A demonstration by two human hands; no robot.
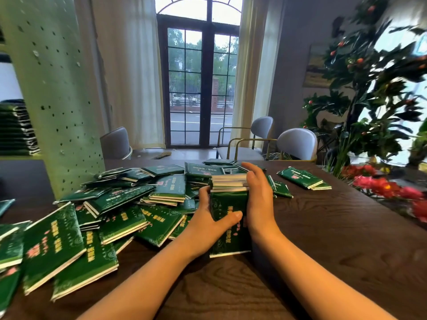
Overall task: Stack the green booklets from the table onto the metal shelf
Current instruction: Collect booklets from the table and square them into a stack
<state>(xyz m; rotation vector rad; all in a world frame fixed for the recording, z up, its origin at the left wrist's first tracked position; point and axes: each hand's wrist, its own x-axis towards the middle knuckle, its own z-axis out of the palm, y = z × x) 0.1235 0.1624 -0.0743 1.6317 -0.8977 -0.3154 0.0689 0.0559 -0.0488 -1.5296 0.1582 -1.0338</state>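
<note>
We square a stack of green booklets [228,229] on the worktop [335,239], just right of the loose heap [120,199]. Our left hand [208,215] clasps its left side with fingers and thumb. Our right hand [258,199] presses straight fingers against its right edge. If we lift it unevenly towards the metal shelf [57,100], far left, the glossy covers could slide and fan apart.

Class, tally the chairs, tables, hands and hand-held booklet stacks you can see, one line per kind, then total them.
Grey padded chairs: 3
Dark wooden table: 1
Bare hands, left hand and right hand: 2
Held stack of green booklets: 1
Total: 7
</note>
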